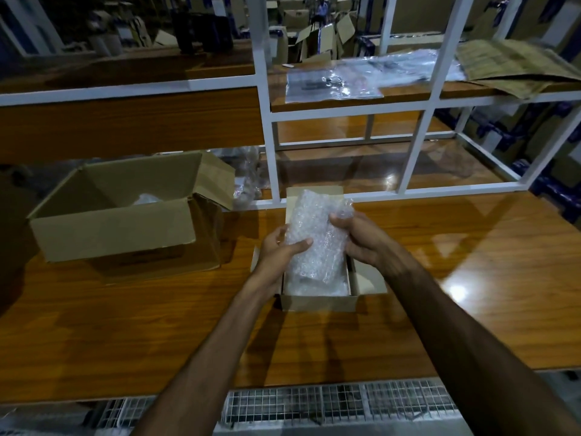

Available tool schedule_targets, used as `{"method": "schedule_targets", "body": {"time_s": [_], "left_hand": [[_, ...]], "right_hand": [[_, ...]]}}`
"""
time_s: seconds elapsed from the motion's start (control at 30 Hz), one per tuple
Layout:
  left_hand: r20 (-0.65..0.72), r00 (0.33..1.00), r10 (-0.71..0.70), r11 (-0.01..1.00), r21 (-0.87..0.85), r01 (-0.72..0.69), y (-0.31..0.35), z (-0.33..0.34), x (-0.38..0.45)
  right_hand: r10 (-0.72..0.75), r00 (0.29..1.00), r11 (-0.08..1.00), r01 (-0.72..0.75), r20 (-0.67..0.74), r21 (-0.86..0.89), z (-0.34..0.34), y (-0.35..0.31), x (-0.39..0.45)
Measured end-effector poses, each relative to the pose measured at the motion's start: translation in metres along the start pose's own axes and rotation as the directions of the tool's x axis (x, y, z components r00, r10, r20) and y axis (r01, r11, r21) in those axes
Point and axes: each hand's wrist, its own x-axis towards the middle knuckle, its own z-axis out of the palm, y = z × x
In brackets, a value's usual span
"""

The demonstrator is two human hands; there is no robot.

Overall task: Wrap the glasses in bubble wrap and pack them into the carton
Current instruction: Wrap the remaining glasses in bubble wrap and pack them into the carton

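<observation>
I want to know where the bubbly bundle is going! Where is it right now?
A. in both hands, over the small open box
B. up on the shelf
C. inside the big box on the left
A: the left hand and right hand grip the bubble-wrapped bundle above the small open carton.

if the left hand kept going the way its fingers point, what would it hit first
The left hand points right, already gripping the bubble-wrapped bundle. Beyond it, probably the right hand, though depth is unclear.
</observation>
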Motion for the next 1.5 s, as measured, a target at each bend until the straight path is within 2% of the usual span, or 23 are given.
{"method": "schedule_targets", "body": {"time_s": [0.07, 0.13, 0.2, 0.27, 0.37, 0.43, 0.5, 0.6, 0.7, 0.77, 0.87, 0.93, 1.0, 1.07, 1.1, 1.17, 1.2, 1.23, 1.37, 1.43, 1.5], "left_hand": [[0.009, 0.998, -0.06, 0.985, -0.161, 0.061, -0.004, 0.004, 0.003], [-0.097, 0.989, -0.115, 0.935, -0.347, 0.075, -0.007, 0.013, 0.006], [-0.226, 0.963, -0.144, 0.898, -0.438, 0.032, -0.01, 0.027, 0.006], [-0.273, 0.956, -0.107, 0.911, -0.413, -0.016, -0.018, 0.043, 0.003], [-0.216, 0.976, 0.026, 0.947, -0.308, -0.093, -0.029, 0.063, -0.003], [-0.228, 0.967, 0.116, 0.96, -0.223, -0.168, -0.033, 0.071, -0.002], [-0.276, 0.943, 0.184, 0.967, -0.12, -0.223, -0.036, 0.078, -0.004], [-0.322, 0.933, 0.16, 0.964, -0.153, -0.218, -0.039, 0.093, -0.011], [-0.262, 0.964, 0.051, 0.963, -0.244, -0.117, -0.044, 0.097, -0.006], [-0.259, 0.966, 0.007, 0.956, -0.282, -0.082, -0.047, 0.094, -0.002], [-0.339, 0.94, 0.045, 0.984, -0.146, -0.1, -0.046, 0.088, -0.001], [-0.358, 0.927, 0.11, 0.992, -0.022, -0.126, -0.047, 0.083, 0.002], [-0.359, 0.919, 0.162, 0.986, 0.103, -0.133, -0.051, 0.076, 0.006], [-0.347, 0.922, 0.173, 0.968, 0.232, -0.095, -0.053, 0.07, 0.009], [-0.339, 0.921, 0.19, 0.953, 0.29, -0.089, -0.054, 0.069, 0.01], [-0.335, 0.902, 0.271, 0.894, 0.434, -0.107, -0.058, 0.067, 0.015], [-0.339, 0.885, 0.32, 0.854, 0.508, -0.114, -0.062, 0.067, 0.018], [-0.35, 0.866, 0.357, 0.813, 0.573, -0.103, -0.065, 0.067, 0.019], [-0.338, 0.798, 0.499, 0.602, 0.798, -0.038, -0.076, 0.072, 0.008], [-0.24, 0.809, 0.536, 0.504, 0.86, -0.079, -0.087, 0.079, 0.001], [-0.145, 0.83, 0.539, 0.461, 0.875, -0.146, -0.098, 0.085, -0.006]], "right_hand": [[-0.016, 1.0, 1.0, 0.017, -0.022, 0.02, -0.004, -0.002, 0.005], [-0.06, 0.993, 0.997, 0.065, -0.098, 0.044, -0.007, -0.001, 0.015], [-0.131, 0.965, 0.988, 0.146, -0.228, 0.049, -0.009, 0.001, 0.021], [-0.166, 0.917, 0.98, 0.195, -0.364, 0.043, -0.011, 0.006, 0.025], [-0.175, 0.863, 0.973, 0.225, -0.473, 0.05, -0.011, 0.014, 0.025], [-0.188, 0.818, 0.969, 0.245, -0.544, 0.034, -0.014, 0.017, 0.025], [-0.195, 0.792, 0.961, 0.271, -0.579, 0.046, -0.018, 0.018, 0.025], [-0.213, 0.777, 0.953, 0.298, -0.593, 0.048, -0.023, 0.02, 0.021], [-0.28, 0.789, 0.947, 0.319, -0.546, -0.025, -0.029, 0.026, 0.021], [-0.361, 0.794, 0.931, 0.336, -0.489, -0.142, -0.034, 0.029, 0.022], [-0.448, 0.838, 0.886, 0.367, -0.312, -0.284, -0.047, 0.029, 0.028], [-0.371, 0.913, 0.909, 0.321, -0.169, -0.266, -0.054, 0.019, 0.031], [-0.275, 0.961, 0.902, 0.257, -0.002, -0.348, -0.059, 0.005, 0.034], [-0.214, 0.966, 0.79, 0.258, 0.144, -0.556, -0.059, -0.009, 0.039], [-0.188, 0.962, 0.67, 0.272, 0.197, -0.691, -0.057, -0.015, 0.042], [-0.167, 0.948, 0.309, 0.312, 0.272, -0.898, -0.053, -0.024, 0.05], [-0.163, 0.938, 0.15, 0.331, 0.307, -0.932, -0.051, -0.026, 0.054], [-0.156, 0.929, 0.039, 0.346, 0.336, -0.938, -0.051, -0.028, 0.057], [-0.084, 0.912, -0.245, 0.371, 0.401, -0.896, -0.055, -0.033, 0.062], [-0.058, 0.908, -0.321, 0.376, 0.415, -0.869, -0.059, -0.03, 0.065], [-0.025, 0.906, -0.369, 0.385, 0.423, -0.846, -0.064, -0.023, 0.067]]}}
